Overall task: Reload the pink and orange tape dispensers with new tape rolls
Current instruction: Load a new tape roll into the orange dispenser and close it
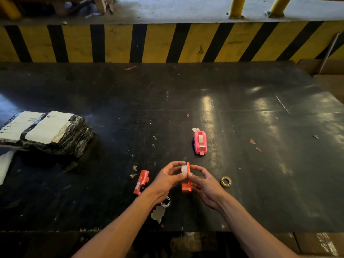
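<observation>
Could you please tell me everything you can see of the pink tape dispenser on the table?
The pink dispenser stands upright on the dark table, beyond both hands and untouched by them. It looks like glossy plastic, with a rounded body seen from above. A pale tape roll sits in its slot, and a metallic cutter strip crosses its near end, where a small orange-red tab sticks out. A small whitish disc lies just behind it; whether they touch is unclear.
</observation>
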`<move>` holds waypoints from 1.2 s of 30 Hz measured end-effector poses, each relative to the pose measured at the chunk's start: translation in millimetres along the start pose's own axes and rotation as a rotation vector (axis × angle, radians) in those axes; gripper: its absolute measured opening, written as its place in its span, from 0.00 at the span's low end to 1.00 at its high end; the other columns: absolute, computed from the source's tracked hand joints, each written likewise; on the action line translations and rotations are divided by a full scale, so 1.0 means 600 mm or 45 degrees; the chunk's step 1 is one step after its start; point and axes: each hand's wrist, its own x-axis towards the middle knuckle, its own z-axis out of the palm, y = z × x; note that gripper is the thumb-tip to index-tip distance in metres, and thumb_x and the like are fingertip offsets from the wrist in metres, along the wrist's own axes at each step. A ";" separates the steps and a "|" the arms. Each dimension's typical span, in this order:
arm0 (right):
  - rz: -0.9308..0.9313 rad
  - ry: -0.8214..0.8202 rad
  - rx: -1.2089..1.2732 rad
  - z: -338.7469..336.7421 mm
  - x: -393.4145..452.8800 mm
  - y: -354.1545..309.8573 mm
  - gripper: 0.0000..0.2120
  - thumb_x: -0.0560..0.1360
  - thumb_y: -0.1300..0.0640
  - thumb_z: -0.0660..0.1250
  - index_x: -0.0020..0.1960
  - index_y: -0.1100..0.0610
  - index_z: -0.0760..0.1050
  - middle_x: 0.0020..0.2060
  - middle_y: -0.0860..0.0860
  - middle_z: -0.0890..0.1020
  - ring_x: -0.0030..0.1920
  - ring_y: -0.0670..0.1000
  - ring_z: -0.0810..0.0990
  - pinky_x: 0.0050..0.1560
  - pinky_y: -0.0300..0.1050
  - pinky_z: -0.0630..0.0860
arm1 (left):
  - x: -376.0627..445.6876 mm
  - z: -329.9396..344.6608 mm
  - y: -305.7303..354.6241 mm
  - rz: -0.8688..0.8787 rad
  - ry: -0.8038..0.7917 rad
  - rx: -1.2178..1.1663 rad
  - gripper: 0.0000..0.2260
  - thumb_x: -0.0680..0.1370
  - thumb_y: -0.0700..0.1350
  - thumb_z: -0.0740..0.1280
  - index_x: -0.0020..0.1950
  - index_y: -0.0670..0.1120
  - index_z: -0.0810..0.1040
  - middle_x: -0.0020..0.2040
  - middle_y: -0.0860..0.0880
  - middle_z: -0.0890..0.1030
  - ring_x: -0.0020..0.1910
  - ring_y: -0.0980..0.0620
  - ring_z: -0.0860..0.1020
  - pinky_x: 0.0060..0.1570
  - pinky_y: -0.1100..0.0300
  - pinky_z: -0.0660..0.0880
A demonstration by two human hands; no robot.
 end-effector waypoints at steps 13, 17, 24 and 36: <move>0.098 -0.039 0.263 -0.008 0.003 0.012 0.23 0.71 0.61 0.72 0.66 0.56 0.75 0.51 0.58 0.86 0.49 0.56 0.85 0.45 0.52 0.80 | 0.003 -0.048 0.019 0.195 0.265 0.477 0.24 0.81 0.42 0.68 0.75 0.56 0.69 0.70 0.49 0.73 0.67 0.50 0.74 0.65 0.51 0.73; 0.082 0.004 0.244 -0.011 0.005 0.007 0.22 0.72 0.59 0.71 0.66 0.55 0.76 0.48 0.57 0.86 0.47 0.54 0.84 0.44 0.49 0.79 | 0.013 -0.130 -0.011 -0.117 0.789 1.228 0.28 0.79 0.48 0.69 0.77 0.57 0.64 0.75 0.43 0.64 0.72 0.41 0.66 0.63 0.48 0.70; 0.094 0.059 0.190 -0.010 0.012 0.003 0.20 0.73 0.60 0.71 0.65 0.54 0.77 0.50 0.57 0.86 0.48 0.55 0.83 0.46 0.49 0.78 | 0.011 -0.184 -0.045 -0.373 0.722 1.379 0.30 0.79 0.48 0.70 0.79 0.53 0.63 0.72 0.42 0.70 0.68 0.41 0.73 0.66 0.45 0.74; 0.061 -0.044 0.130 0.007 0.002 0.010 0.21 0.74 0.63 0.71 0.66 0.55 0.76 0.56 0.62 0.84 0.49 0.58 0.85 0.49 0.53 0.82 | -0.040 -0.059 0.016 -0.281 0.152 -0.064 0.13 0.80 0.43 0.68 0.62 0.40 0.82 0.51 0.40 0.83 0.50 0.45 0.80 0.50 0.53 0.78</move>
